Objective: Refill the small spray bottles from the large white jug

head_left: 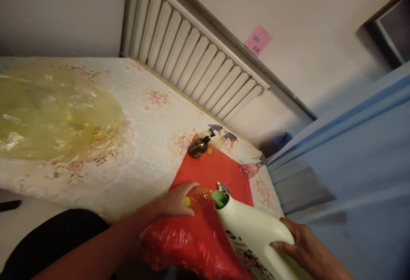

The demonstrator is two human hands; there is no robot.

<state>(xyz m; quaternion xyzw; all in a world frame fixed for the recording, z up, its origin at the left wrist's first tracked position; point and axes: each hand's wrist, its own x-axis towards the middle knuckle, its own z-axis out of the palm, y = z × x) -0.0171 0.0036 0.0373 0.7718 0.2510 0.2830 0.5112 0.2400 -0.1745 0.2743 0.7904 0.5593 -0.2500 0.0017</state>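
Observation:
My left hand [174, 201] is closed around a small clear bottle [201, 195] with a little yellow at its base. In my right hand [306, 246] is the handle of a large pale green jug [256, 226], tilted so its green spout [220, 198] meets the clear bottle's mouth. Whether liquid is running between them I cannot tell. A trigger spray head [223, 187] lies just beyond the spout on a red sheet [221, 167]. Crumpled red plastic [188, 243] lies below my left hand.
At the sheet's far edge stand a dark pump bottle [198, 146] and spray bottles [218, 142]. A pink spray bottle [249, 170] is at the right. A yellow plastic bag [57, 113] covers the flowered tablecloth's left. Behind are a radiator [192, 45] and blue curtain [346, 164].

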